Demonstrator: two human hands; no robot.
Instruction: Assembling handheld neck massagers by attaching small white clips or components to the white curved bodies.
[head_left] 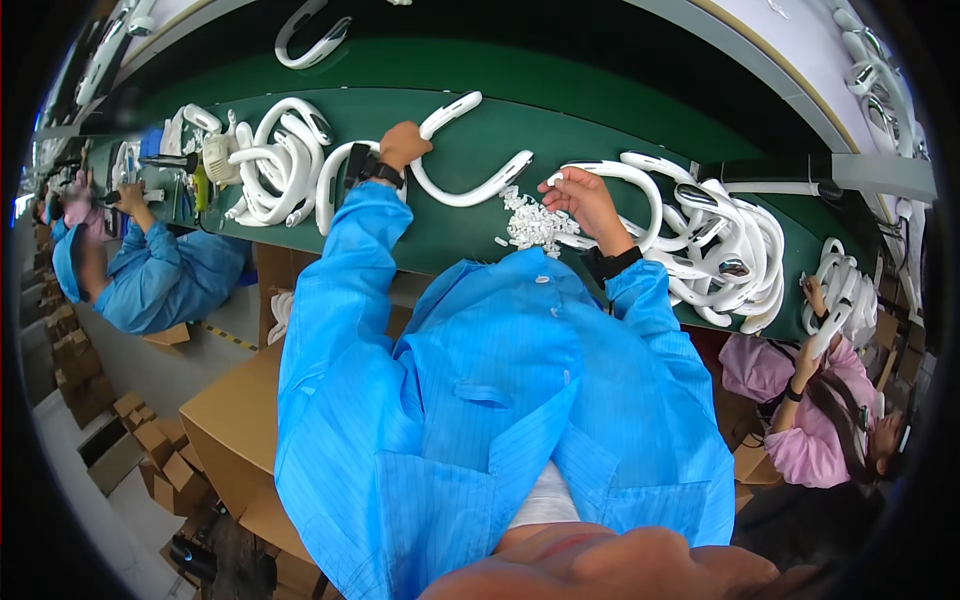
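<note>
My left hand [403, 147] is closed round one end of the curve of a white U-shaped neckband device [490, 190], its open side turned to the upper right. Dark glossy patches mark its tips. Between the thumb and fingers of my right hand [588, 203] is a small white plastic piece [555, 179], held a little right of the neckband's lower tip. Just below lies a loose heap of similar small white pieces [538, 224] on the green tabletop [440, 242]. Another white neckband [328, 185] rests beside my left wrist.
Piled neckbands lie on the left [275, 170] and in a larger tangle on the right [735, 255]. A heat-gun-like tool [220, 158] stands past the left pile. A co-worker in blue [180, 270] sits left, one in pink [810, 400] right. Cardboard boxes [235, 420] stand below.
</note>
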